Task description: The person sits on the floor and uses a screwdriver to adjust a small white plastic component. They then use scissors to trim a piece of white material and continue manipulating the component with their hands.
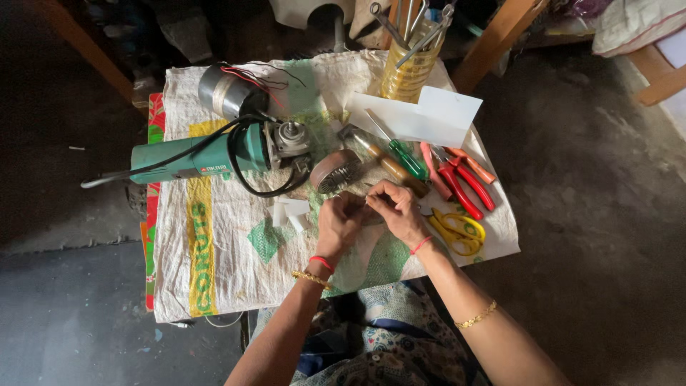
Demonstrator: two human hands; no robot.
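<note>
While both hands meet over the woven sack cloth point(229, 243) on the worktop, the left hand point(338, 223) and right hand point(397, 209) pinch a small part, too hidden to identify, just below the ribbed round metal armature point(334, 171), near the green angle grinder point(207, 159) and yellow-handled scissors point(459, 230).

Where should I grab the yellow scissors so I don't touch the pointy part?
Probably by the two yellow loop handles. The yellow scissors lie flat on the woven sack cover, just right of the right hand. Their loops face the table's near right corner, blades pointing back toward the hand. Come in from that corner, where nothing lies in the way.
</note>
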